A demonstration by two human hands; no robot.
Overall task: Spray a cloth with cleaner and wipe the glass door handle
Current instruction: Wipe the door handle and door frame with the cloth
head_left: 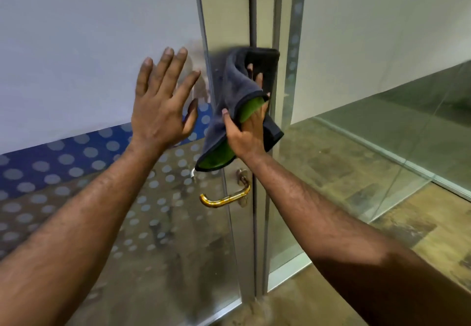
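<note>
Spreads the left hand [160,104] wide, fingers straight and apart, flat on or just off the frosted glass door [76,45]; cannot tell which, with only a faint reflection close behind it. Clamps the right hand [244,134] on the cloth [229,88], thumb outside the fold and fingers tucked inside, and presses the bundle to the metal stile [229,7], well above the door handle [224,199]. Shows a dark grey outer face and a green inner one, with a loose corner hanging beside the wrist. Probably weighs little and behaves like any soft rag: drapes, bunches, keeps no shape of its own, so best pinched through a fold, as here, then wrapped round the lever. Leaves the handle untouched below, a brass-coloured lever fixed at a plate [242,174] near the door's edge. Lies with its long axis roughly level, root at the right, free end pointing left, tip hooked. Looks stiff and smooth, likely slick under a damp cloth; calls for a snug wrap and strokes along the bar, root to tip. Shows no cleaner bottle anywhere.
</note>
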